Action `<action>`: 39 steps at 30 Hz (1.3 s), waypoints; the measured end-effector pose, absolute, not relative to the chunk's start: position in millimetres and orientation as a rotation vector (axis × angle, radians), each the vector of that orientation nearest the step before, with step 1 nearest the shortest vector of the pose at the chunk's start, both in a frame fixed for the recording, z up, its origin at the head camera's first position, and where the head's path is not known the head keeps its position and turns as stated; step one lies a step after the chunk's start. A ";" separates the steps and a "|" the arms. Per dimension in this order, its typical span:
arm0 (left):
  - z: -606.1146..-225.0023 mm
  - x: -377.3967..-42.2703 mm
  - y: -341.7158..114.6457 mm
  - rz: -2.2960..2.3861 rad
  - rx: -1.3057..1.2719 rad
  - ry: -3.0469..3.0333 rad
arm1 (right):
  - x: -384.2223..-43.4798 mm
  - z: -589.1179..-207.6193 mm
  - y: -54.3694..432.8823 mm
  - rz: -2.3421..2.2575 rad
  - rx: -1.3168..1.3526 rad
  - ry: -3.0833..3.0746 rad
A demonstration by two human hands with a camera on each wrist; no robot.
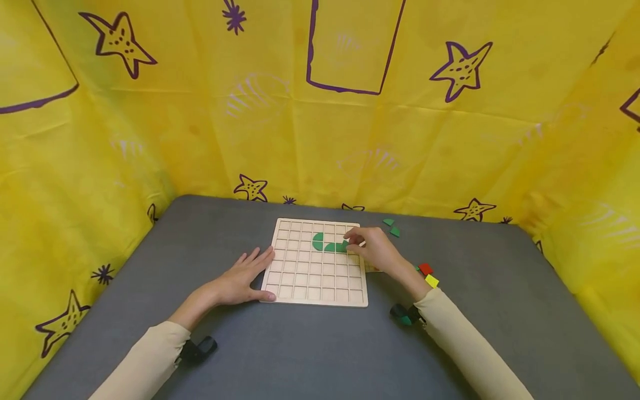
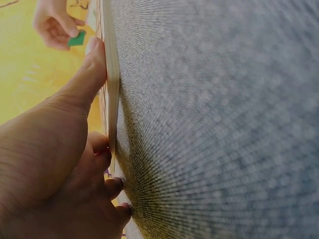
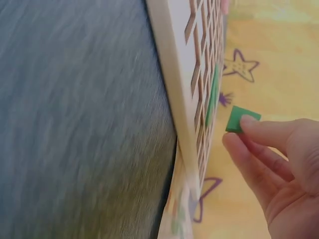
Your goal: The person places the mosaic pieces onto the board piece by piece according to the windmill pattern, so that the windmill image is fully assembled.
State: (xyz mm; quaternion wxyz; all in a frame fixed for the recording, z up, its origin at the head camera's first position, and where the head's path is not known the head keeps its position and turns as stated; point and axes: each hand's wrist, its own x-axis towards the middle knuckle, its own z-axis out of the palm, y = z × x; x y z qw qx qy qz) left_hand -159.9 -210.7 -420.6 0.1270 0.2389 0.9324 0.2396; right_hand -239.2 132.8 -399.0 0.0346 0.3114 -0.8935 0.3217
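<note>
A pale wooden grid board lies on the table, with green pieces set in some of its upper squares. My left hand rests at the board's left edge, fingers spread and thumb at the near corner; the left wrist view shows the thumb against the board's side. Above the board's upper right part, my right hand pinches a small green tile between thumb and fingertips. The right wrist view shows that tile held off the grid, with another green piece lying in it.
Two green pieces lie beyond the board at the right. Near the right forearm are a red piece and a yellow piece. A printed sheet sticks out beside the board. A yellow patterned cloth hangs around the grey table.
</note>
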 end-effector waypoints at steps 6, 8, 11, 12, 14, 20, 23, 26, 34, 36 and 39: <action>-420.1 -160.6 -210.7 0.702 0.698 2.710 | -240.4 -399.3 122.5 1.030 0.989 -2.773; -420.0 -160.5 -210.9 0.702 0.695 2.709 | -240.6 -399.5 118.8 1.043 1.014 -2.788; -420.4 -160.0 -211.8 0.705 0.696 2.710 | -240.2 -400.2 112.3 1.059 1.036 -2.815; -420.6 -159.9 -212.1 0.707 0.699 2.712 | -240.0 -400.7 110.4 1.067 1.037 -2.822; -420.9 -159.7 -212.6 0.710 0.709 2.714 | -239.8 -402.1 106.9 1.081 1.033 -2.841; -421.6 -159.6 -213.2 0.715 0.717 2.712 | -239.5 -408.4 99.5 1.040 1.034 -2.847; -421.4 -159.4 -212.9 0.720 0.715 2.710 | -238.0 -408.6 96.5 1.042 1.018 -2.850; -421.3 -160.1 -211.8 0.724 0.719 2.710 | -235.4 -406.1 94.4 1.027 0.981 -2.875; -421.8 -160.8 -210.6 0.735 0.730 2.717 | -232.0 -402.5 87.2 0.961 0.874 -2.956; -421.9 -160.2 -211.0 0.742 0.734 2.719 | -231.9 -402.9 85.3 0.935 0.872 -2.964; -421.9 -159.8 -211.6 0.753 0.739 2.719 | -231.5 -402.9 82.7 0.886 0.865 -2.972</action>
